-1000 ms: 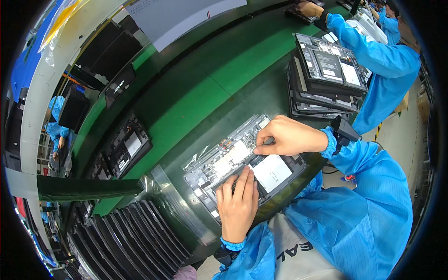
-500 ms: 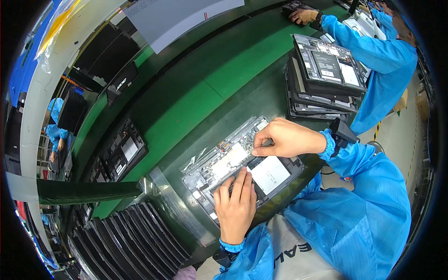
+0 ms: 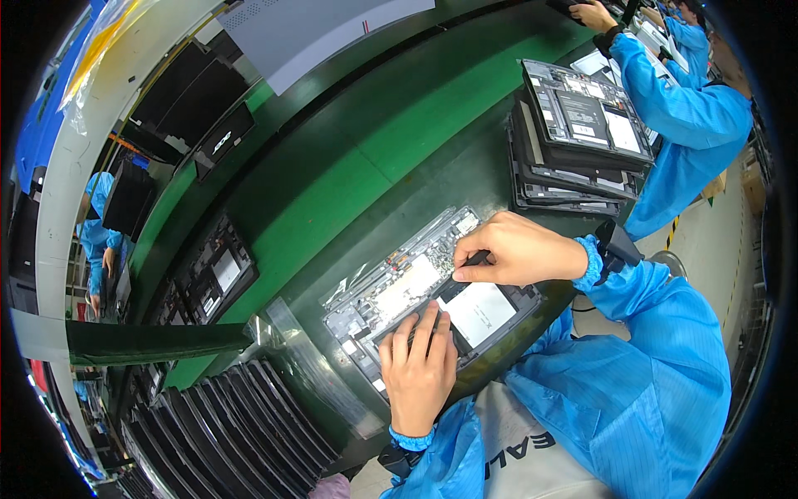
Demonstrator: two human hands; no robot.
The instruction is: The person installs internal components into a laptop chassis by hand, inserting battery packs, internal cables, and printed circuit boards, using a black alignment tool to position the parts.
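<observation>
An opened laptop base (image 3: pixel 405 287) lies slanted on the green bench in front of me, its circuit board and inner parts bare. My left hand (image 3: pixel 418 366) rests on its near-left part with the fingers stretched out, covering some of the dark surface. Right of those fingers is a white-labelled panel (image 3: pixel 480 314). Over the board's right half my right hand (image 3: pixel 522 249) is closed in a pinch, thumb against forefinger. Something dark shows at that pinch, but it is too small and covered to name.
Several opened laptop bases form a stack (image 3: pixel 586 116) at the right. Dark panels stand in a row (image 3: pixel 233 424) at the lower left. Clear plastic (image 3: pixel 316 366) lies beside my laptop. More bases (image 3: pixel 220 270) sit across the bench; a co-worker (image 3: pixel 682 104) stands beyond the stack.
My right hand has shifted slightly right, still pinched above the board. My left hand stays put. The co-worker's hand and the dark object in it have moved up and to the right.
</observation>
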